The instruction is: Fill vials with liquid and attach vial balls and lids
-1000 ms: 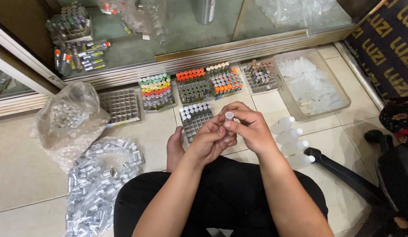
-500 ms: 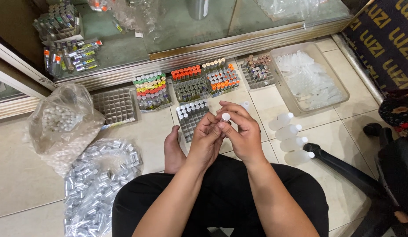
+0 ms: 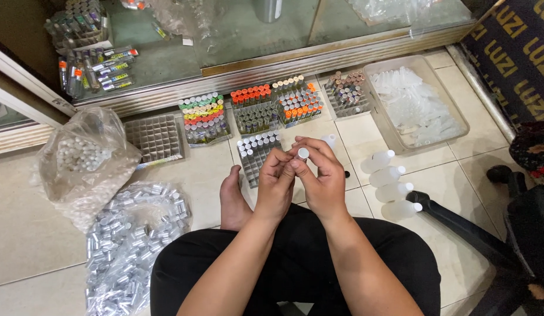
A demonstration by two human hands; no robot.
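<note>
— Desk: What do your hands show here?

— Caption: You sit cross-legged on a tiled floor (image 3: pixel 38 257), both hands raised together over your lap. Your left hand (image 3: pixel 276 178) and right hand (image 3: pixel 322 175) close on one small vial (image 3: pixel 303 154), its white cap facing up between your fingertips (image 3: pixel 293 164). The fingers of both hands are curled in tight around it, touching each other.

— Desk: And where does that vial sit against the rest?

— Caption: It hangs just in front of a grey divided tray (image 3: pixel 257 152) holding white-capped vials, which lies on the floor just beyond your hands. Further back, against the metal rail (image 3: pixel 319 58) of a glass case, runs a row of trays (image 3: pixel 266 108) filled with vials capped in orange, green, red and yellow. An empty grid tray (image 3: pixel 154 137) lies to the left of that row.

— Desk: Anything else around you?

— Caption: At your left, a clear bag of white caps (image 3: pixel 79 158) stands beside a plastic sheet heaped with silver tubes (image 3: pixel 131 234). At your right, four white plastic bottles (image 3: pixel 392 184) lie in a line near a clear tub (image 3: pixel 418 105) of more bottles. Your bare foot (image 3: pixel 234 199) rests beneath your left wrist.
</note>
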